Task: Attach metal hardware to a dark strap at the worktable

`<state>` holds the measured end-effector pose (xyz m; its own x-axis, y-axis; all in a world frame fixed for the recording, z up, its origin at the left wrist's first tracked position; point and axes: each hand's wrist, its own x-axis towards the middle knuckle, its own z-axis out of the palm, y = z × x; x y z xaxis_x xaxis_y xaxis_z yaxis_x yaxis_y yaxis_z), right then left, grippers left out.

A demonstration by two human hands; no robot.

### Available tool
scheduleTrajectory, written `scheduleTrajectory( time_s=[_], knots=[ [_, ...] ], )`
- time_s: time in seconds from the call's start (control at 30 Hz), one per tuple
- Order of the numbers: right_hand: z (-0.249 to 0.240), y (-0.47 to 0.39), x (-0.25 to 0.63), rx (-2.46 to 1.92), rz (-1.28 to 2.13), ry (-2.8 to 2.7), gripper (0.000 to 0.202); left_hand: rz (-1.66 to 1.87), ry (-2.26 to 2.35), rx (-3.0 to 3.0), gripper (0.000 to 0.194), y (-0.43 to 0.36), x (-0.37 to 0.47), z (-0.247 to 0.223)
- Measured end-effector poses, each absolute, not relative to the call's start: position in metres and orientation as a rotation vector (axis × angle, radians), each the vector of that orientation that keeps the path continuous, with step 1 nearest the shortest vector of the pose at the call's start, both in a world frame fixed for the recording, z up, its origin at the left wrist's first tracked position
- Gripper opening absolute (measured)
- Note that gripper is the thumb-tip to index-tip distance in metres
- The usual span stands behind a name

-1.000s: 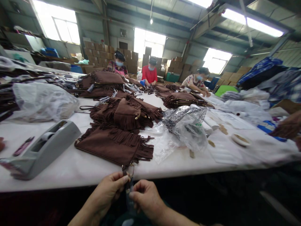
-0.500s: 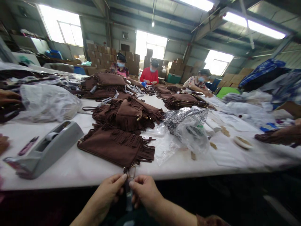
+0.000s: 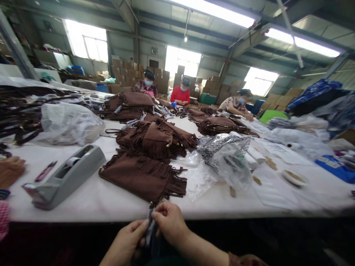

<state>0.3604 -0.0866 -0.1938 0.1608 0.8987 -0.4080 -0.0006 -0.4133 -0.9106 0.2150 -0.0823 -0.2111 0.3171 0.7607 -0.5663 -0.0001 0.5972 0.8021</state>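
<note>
While the left hand [image 3: 128, 239] pinches the strap [image 3: 150, 232], the right hand [image 3: 170, 222] grips it slightly nearer the bag [image 3: 138, 176], which lies just beyond both grips on the table [image 3: 85, 207].

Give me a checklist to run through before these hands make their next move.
1. Left hand holding the narrow strip in greyish wrapping: ok.
2. Right hand on the same strip, higher up: ok.
3. Nearest brown, suede-like fringed bag lying on the white-covered table: ok.
4. Grey tape dispenser standing upright: ok.
5. Co-worker's hand at far left away from the strip: ok.
6. Wrapping covering the whole strip: cannot tell; fingers hide part.
</note>
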Motion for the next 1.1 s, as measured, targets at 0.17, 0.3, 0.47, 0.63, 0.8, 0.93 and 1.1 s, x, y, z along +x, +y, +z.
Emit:
scheduleTrajectory(
  time_s=[0.17, 0.3, 0.47, 0.63, 0.8, 0.93, 1.1],
  knots=[
    [-0.197, -0.100, 0.360, -1.651, 1.405, -0.897, 0.015, 0.642, 1.218, 0.800, 0.069, -0.084, 0.220, -0.217],
    [-0.198, -0.101, 0.359, -1.671, 1.409, -0.877, 0.019, 0.694, 1.276, 0.894, 0.068, -0.082, 0.222, -0.218],
    [-0.201, -0.095, 0.355, -1.684, 1.366, -0.884, 0.019, 0.758, 1.349, 0.971, 0.061, -0.083, 0.220, -0.212],
    [-0.195, -0.089, 0.351, -1.694, 1.381, -0.810, 0.018, 0.787, 1.350, 0.963, 0.060, -0.088, 0.222, -0.205],
    [-0.188, -0.083, 0.351, -1.628, 1.481, -0.696, 0.018, 0.764, 1.319, 0.960, 0.062, -0.085, 0.226, -0.203],
    [-0.185, -0.080, 0.350, -1.606, 1.522, -0.625, 0.015, 0.723, 1.297, 0.978, 0.065, -0.080, 0.226, -0.201],
    [-0.188, -0.084, 0.354, -1.605, 1.555, -0.754, 0.013, 0.628, 1.271, 0.907, 0.061, -0.075, 0.225, -0.199]
  ],
)
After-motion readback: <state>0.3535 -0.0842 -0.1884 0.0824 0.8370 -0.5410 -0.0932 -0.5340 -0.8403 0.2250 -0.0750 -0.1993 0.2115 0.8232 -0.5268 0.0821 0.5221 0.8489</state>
